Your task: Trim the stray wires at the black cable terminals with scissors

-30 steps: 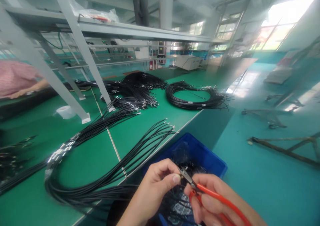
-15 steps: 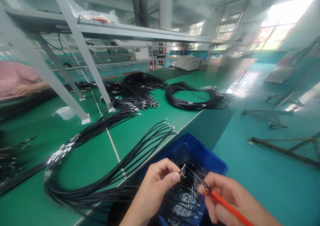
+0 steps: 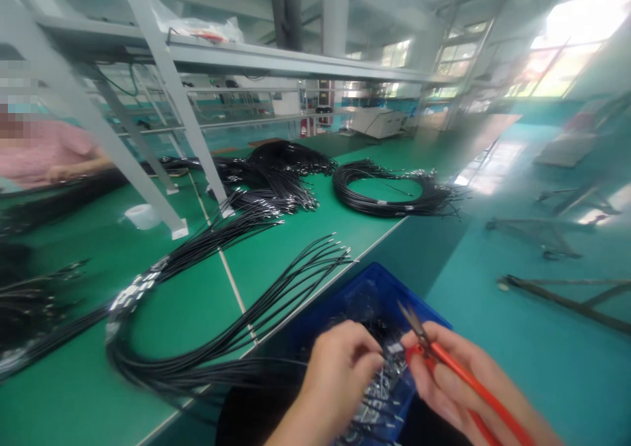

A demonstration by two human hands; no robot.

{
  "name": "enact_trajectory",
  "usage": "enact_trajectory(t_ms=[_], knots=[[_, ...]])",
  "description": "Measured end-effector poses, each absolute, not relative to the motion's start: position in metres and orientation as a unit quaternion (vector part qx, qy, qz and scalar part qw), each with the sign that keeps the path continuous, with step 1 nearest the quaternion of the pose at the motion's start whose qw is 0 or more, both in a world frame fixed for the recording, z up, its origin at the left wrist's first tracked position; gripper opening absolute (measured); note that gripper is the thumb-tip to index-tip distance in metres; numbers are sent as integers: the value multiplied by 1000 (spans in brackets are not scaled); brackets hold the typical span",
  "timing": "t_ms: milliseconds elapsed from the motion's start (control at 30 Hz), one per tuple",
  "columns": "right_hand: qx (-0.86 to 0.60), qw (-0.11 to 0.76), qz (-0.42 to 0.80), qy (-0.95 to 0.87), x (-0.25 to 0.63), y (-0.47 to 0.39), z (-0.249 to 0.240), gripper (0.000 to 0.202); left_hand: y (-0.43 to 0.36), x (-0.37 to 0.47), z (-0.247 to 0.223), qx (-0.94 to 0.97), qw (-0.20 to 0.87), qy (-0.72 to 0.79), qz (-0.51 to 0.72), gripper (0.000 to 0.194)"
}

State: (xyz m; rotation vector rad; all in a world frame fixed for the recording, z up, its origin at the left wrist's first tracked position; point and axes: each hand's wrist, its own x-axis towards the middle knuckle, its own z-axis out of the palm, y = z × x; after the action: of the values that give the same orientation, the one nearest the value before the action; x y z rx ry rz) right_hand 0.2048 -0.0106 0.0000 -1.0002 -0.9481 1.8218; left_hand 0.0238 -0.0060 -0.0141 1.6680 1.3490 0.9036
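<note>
My right hand point(image 3: 458, 367) holds red-handled scissors point(image 3: 473, 383), their blades a little apart and pointing up and left. Just left of it, my left hand point(image 3: 340, 367) has its fingers bent together over a blue bin point(image 3: 424, 308); whatever lies between the fingertips is hidden. Small clear and metallic pieces fill the bin, with black cable ends at its lower part. A long bundle of black cables point(image 3: 162, 365) curves over the green table point(image 3: 172, 321) and passes under my left wrist.
A coiled cable bundle point(image 3: 367, 200) and a heap of black cables point(image 3: 286, 157) lie further back. Metal shelf legs point(image 3: 190, 111) stand on the table beside a white roll point(image 3: 142, 216). Another person in pink point(image 3: 49, 150) is at the far left.
The scissor blades have opened and tilted upward. My left hand has turned, so the small piece at its fingertips no longer shows. The view has shifted slightly left.
</note>
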Motion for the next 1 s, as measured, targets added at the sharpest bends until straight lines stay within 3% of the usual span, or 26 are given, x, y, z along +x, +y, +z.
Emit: enact_trajectory(t_ms=[100,200,300,400,533,700,1000], knots=[[-439,459,687,-353,207,-9,0,35,-3,17,-25,720,290,575,259,10],[-428,474,690,-341,209,-7,-2,33,8,-9,-28,660,175,683,259,12],[-409,477,704,-330,207,-5,-1,34,18,-35,-28,605,129,737,270,15],[-394,486,705,-333,205,-4,2,33,25,-51,-26,591,156,741,280,15],[-379,552,664,-332,202,-2,6,28,39,-52,-9,605,294,677,298,12],[-392,591,628,-321,194,-3,3,24,71,-30,27,621,432,557,342,37],[-403,610,602,-320,185,0,-1,35,54,13,62,687,335,508,398,24]])
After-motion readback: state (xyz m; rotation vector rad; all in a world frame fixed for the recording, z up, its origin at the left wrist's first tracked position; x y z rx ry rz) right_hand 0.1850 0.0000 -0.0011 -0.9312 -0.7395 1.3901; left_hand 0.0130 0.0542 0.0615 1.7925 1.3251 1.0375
